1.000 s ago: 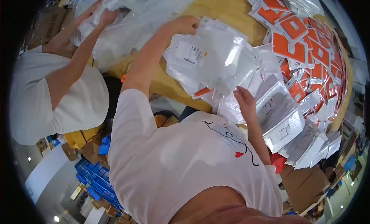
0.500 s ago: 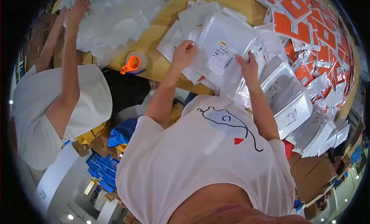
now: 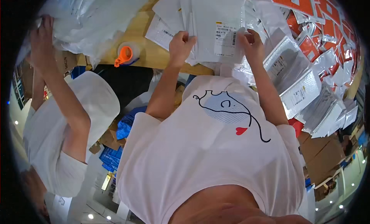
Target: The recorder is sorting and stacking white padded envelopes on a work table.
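At the near edge of the wooden worktop (image 3: 154, 56), the person's two hands are gripping a flat white mailer bag (image 3: 216, 27) with a printed label on its face. The left hand (image 3: 182, 45) is pinching the bag's lower left edge, fingers curled closed on it, while the right hand (image 3: 251, 42) is clamping the lower right edge just beside the label. The hands are sitting apart, with the bag stretching between them, and the bag is lying over a loose pile of similar white bags (image 3: 169, 23). To the right, padded bubble envelopes (image 3: 300, 93) are spilling along the worktop, and orange-and-white packets (image 3: 323, 27) are lying beyond them toward the far right. An orange tape dispenser (image 3: 125, 54) is standing on the worktop to the left of the left hand, well apart from it. Farther left, a co-worker in a white shirt is reaching up, one hand (image 3: 40, 41) pressing into a heap of clear plastic bags (image 3: 88, 20).
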A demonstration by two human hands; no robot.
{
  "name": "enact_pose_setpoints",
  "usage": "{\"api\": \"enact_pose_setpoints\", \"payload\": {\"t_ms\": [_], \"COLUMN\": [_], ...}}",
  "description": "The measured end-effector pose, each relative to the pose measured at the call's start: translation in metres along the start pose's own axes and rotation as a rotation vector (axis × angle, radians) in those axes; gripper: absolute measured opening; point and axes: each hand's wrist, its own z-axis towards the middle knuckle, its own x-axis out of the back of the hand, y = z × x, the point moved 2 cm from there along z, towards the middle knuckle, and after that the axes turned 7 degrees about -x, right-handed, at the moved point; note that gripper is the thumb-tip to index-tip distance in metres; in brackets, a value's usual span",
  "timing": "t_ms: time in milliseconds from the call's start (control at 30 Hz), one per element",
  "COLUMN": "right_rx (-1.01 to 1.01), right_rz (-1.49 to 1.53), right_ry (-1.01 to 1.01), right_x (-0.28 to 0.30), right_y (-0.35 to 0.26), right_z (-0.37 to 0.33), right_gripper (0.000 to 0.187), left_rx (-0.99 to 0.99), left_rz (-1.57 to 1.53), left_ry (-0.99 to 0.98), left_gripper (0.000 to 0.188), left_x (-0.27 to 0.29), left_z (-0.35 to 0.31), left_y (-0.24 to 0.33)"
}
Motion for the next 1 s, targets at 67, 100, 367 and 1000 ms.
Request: {"api": "enact_pose_setpoints", "payload": {"t_ms": [67, 100, 367, 1000], "right_rx": [0.049, 0.075, -0.085, -0.313], "right_rz": [-0.007, -0.011, 0.176, 1.003], "right_ry": [0.038, 0.057, -0.126, -0.113], "right_x": [-0.004, -0.004, -0.004, 0.125], "right_y": [0.006, 0.008, 0.015, 0.068], "right_z": [0.004, 0.005, 0.020, 0.005], "right_gripper": [0.047, 0.046, 0.043, 0.024], "left_rx": [-0.004, -0.007, 0.029, 0.269], "left_rz": [-0.009, -0.014, -0.102, -0.793], "left_ry": [-0.005, -0.007, -0.025, -0.244], "left_gripper": [0.032, 0.032, 0.030, 0.017], "left_x": [-0.003, -0.004, -0.003, 0.029], "left_z": [0.002, 0.002, 0.006, -0.002], "left_y": [-0.003, -0.004, -0.012, -0.019]}}
